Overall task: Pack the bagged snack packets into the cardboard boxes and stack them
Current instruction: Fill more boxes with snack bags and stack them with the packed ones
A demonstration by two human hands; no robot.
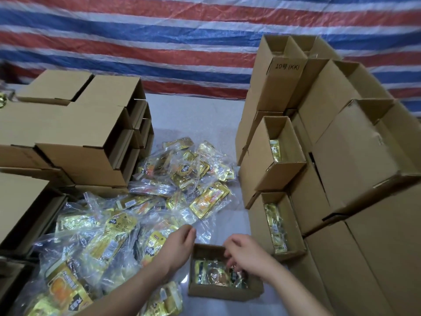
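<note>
Fingers (230, 262) enter open box (200, 290); stacked boxes (341, 156) alongside.

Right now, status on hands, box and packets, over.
Right hand inside open box, fingers curled on a bagged packet. Left hand hovers over loose packet pile, holding nothing. Filled box stack on the right; nothing blocking.

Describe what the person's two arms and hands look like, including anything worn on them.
Both forearms come in from the bottom edge, bare as far as the frame shows; no sleeve is visible. The left hand and the right hand wear no gloves, and no rings, watch, bracelet or markings can be seen on either hand or wrist. Anything worn above the forearms is out of view.
</note>
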